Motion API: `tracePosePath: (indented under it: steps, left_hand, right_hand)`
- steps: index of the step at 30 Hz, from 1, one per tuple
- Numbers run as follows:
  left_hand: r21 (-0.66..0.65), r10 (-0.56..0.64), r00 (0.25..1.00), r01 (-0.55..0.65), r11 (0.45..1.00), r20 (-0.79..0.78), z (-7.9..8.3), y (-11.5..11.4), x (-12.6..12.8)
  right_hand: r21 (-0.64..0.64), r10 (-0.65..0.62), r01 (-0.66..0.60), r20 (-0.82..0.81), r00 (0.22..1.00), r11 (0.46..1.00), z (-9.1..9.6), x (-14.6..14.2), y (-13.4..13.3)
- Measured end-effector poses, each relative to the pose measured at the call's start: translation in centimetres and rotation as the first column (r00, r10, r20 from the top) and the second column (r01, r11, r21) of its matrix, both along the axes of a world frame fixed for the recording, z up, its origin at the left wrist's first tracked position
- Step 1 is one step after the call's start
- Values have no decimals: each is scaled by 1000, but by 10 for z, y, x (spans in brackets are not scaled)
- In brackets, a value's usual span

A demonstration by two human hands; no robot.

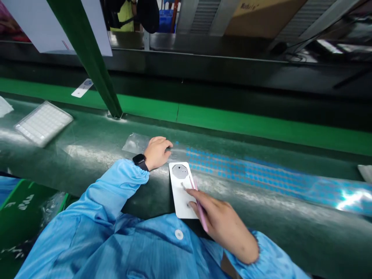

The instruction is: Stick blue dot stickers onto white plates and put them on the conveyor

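Observation:
My left hand [158, 152], with a black watch at the wrist, rests on the near end of a long clear film strip [221, 164] bearing rows of blue dots. Its fingers are loosely bent, with thumb and index finger apart. My right hand [225, 221] grips pink tweezers [201, 215], their tips over a white panel [181, 201]. The panel lies at the bench edge in front of me, with a grey round-cornered patch [180, 171] at its top end and small dark marks below. My right fingers cover part of its right side.
A green post [95, 66] rises from the bench behind my left arm. At left lies a tray of white squares [43, 123]. Another white panel [82, 88] lies on the green ledge [151, 108]. A green bin [20, 221] stands lower left.

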State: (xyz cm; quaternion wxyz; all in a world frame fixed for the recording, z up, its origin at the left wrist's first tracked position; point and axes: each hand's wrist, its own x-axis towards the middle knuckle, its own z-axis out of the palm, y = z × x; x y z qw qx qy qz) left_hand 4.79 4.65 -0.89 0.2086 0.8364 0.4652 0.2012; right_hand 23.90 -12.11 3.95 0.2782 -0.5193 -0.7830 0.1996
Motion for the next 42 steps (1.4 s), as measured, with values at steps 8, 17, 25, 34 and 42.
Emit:
tracePosePath:
  steps: [8,17,25,34,42]
  left_hand:
    - [-3,-69,998,69,998,-3,1,-1,3]
    - [7,-57,997,57,998,-48,5,-6,3]
    - [-31,-106,990,103,994,-97,8,-17,1]
    - [-23,-132,991,132,991,-30,4,-21,-1]
    - [-26,-110,994,109,994,-13,3,-19,0]
  right_hand:
    - [-61,-310,309,-347,885,949,27,43,89]
    - [-480,-438,179,-508,742,859,-19,47,145]
    - [-529,-466,6,-742,482,848,-22,16,164]
    - [87,-229,433,-747,624,897,-25,10,215]
    - [-73,-244,291,-754,610,954,-16,27,182]
